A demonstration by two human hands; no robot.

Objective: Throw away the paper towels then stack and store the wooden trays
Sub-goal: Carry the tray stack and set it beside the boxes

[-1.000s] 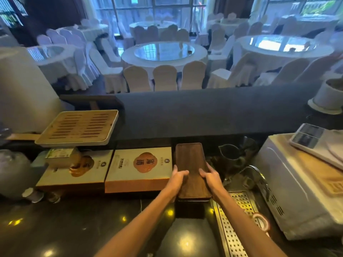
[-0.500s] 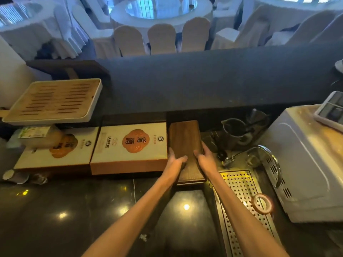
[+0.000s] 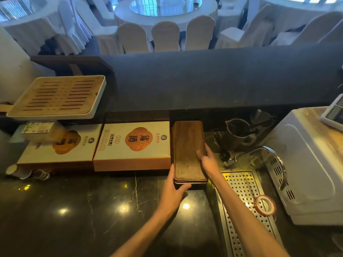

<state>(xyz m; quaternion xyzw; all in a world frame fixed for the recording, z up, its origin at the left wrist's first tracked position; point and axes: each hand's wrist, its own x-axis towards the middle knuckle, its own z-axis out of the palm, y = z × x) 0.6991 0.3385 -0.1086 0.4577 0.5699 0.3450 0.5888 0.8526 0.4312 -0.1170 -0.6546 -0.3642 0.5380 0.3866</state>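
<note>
A stack of dark wooden trays (image 3: pixel 187 145) lies lengthwise on the black counter, just right of a white and orange gift box (image 3: pixel 133 145). My left hand (image 3: pixel 175 190) grips the stack's near left corner, thumb along the front edge. My right hand (image 3: pixel 207 160) presses against the stack's right side, fingers lying on the top tray. No paper towels are in view.
A slatted bamboo tea tray (image 3: pixel 57 97) sits raised at the left above a second gift box (image 3: pixel 55 147). Right of the stack are dark pitchers (image 3: pixel 239 132), a perforated steel drain tray (image 3: pixel 246 210) with a tape roll (image 3: pixel 264 204), and a white appliance (image 3: pixel 311 164).
The view has tilted down and come closer. My left hand slid back to the stack's near corner, and my right hand moved forward along its right side.
</note>
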